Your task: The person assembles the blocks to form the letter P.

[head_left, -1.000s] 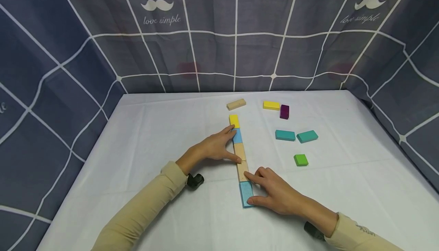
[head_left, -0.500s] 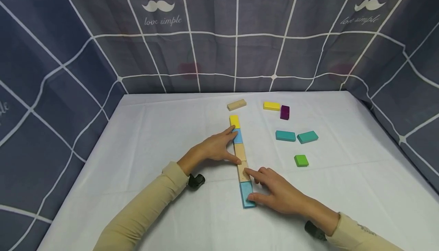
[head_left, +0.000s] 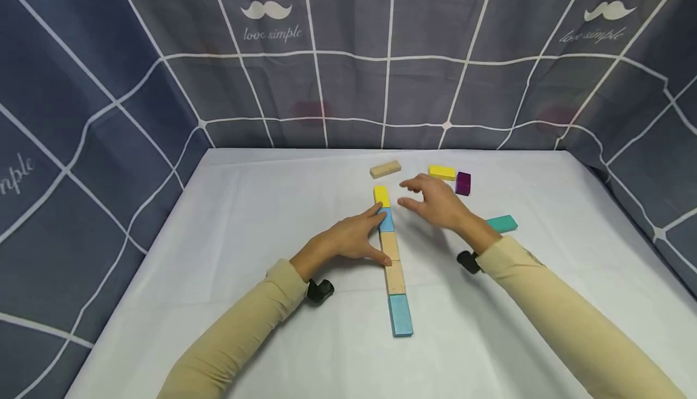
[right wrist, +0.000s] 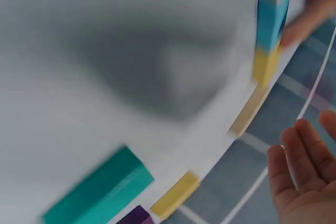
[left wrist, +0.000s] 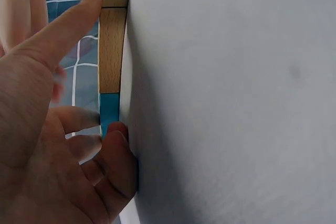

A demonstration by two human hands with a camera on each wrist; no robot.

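Five-coloured rows aside, one straight line of blocks runs away from me on the white cloth: a yellow block (head_left: 382, 195) at the far end, a blue block (head_left: 387, 223), two wooden blocks (head_left: 395, 279) and a light-blue block (head_left: 400, 315) nearest me. My left hand (head_left: 348, 237) rests along its left side, fingertips at the far blue block, thumb touching where the wooden blocks meet. My right hand (head_left: 438, 202) is above the cloth right of the yellow end, thumb and fingers apart, holding nothing. Its fingers also show in the right wrist view.
Beyond the line lies a loose wooden block (head_left: 385, 169). A yellow block (head_left: 441, 172) and a purple block (head_left: 463, 183) lie behind the right hand. One teal block (head_left: 502, 224) is partly covered by the right arm. A grey checked curtain (head_left: 348, 84) borders the table (head_left: 261, 205).
My right hand has left the near end of the line and moved forward to its far end. My left hand stays by the line. The view has shifted slightly.
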